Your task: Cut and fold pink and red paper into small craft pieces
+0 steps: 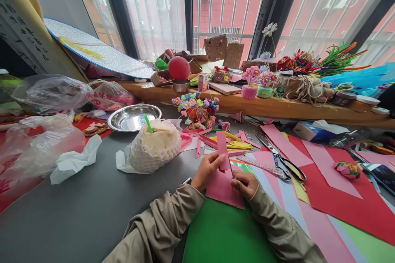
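Observation:
My left hand (208, 170) is closed on a narrow pink paper strip (221, 144), its thumb and fingers pinching the lower part while the strip stands upright. My right hand (246, 184) is closed around a slim dark tool with a thin blade (231, 168); the fingers hide its handle, so I cannot tell its exact kind. The blade's tip meets the strip's right edge. Below both hands, a pink paper sheet (222, 191) lies over a green sheet (228, 234) on the grey table.
Large scissors (279, 156) and a clear ruler (262, 164) lie on coloured paper to the right. At left are a foam-netted coconut (156, 144) with a green straw and a steel plate (134, 117). Pipe-cleaner flowers (197, 111) stand before the wooden ledge (216, 100).

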Demonstrator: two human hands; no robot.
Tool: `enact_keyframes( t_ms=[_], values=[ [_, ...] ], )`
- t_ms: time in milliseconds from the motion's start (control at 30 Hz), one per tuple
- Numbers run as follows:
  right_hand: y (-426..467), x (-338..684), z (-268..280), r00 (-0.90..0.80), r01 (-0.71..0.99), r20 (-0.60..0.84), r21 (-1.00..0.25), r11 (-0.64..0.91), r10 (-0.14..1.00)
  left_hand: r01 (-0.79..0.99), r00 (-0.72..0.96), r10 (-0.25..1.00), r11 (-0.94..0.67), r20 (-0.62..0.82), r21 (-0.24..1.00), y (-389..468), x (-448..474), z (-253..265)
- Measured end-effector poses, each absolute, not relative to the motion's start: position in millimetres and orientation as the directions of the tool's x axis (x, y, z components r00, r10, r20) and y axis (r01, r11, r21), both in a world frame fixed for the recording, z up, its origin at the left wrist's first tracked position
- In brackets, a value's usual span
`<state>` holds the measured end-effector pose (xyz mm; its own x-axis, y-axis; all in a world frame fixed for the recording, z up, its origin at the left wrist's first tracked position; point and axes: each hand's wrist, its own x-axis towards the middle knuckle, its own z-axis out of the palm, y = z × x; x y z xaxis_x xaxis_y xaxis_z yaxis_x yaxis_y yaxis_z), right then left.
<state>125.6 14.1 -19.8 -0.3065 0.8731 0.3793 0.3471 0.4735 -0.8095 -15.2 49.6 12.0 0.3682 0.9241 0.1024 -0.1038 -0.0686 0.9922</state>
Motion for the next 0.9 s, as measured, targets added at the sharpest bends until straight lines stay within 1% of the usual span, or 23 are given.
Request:
enact_keyframes(
  t_ms=[167, 333, 533, 900],
  values=[
    [13.9, 125.7, -20.0, -0.32, 0.329, 0.366, -0.822, 0.465, 0.874, -0.103, 0.376, 0.916, -0.105, 0.137, 0.989, 49.6, -14.8, 11.9],
    [13.8, 125.7, -20.9, -0.326, 0.328, 0.356, -0.826, 0.458, 0.876, -0.086, 0.381, 0.915, -0.112, 0.136, 0.99, 48.6, -14.9, 13.6],
    [13.4, 125.9, -21.0, -0.327, 0.326, 0.34, -0.835, 0.443, 0.882, -0.099, 0.386, 0.913, -0.099, 0.13, 0.99, 48.8, -15.0, 12.8],
    [14.4, 125.8, -22.1, -0.307, 0.34, 0.353, -0.827, 0.448, 0.884, -0.081, 0.383, 0.918, -0.077, 0.102, 0.994, 49.1, -15.4, 13.9]
  ],
)
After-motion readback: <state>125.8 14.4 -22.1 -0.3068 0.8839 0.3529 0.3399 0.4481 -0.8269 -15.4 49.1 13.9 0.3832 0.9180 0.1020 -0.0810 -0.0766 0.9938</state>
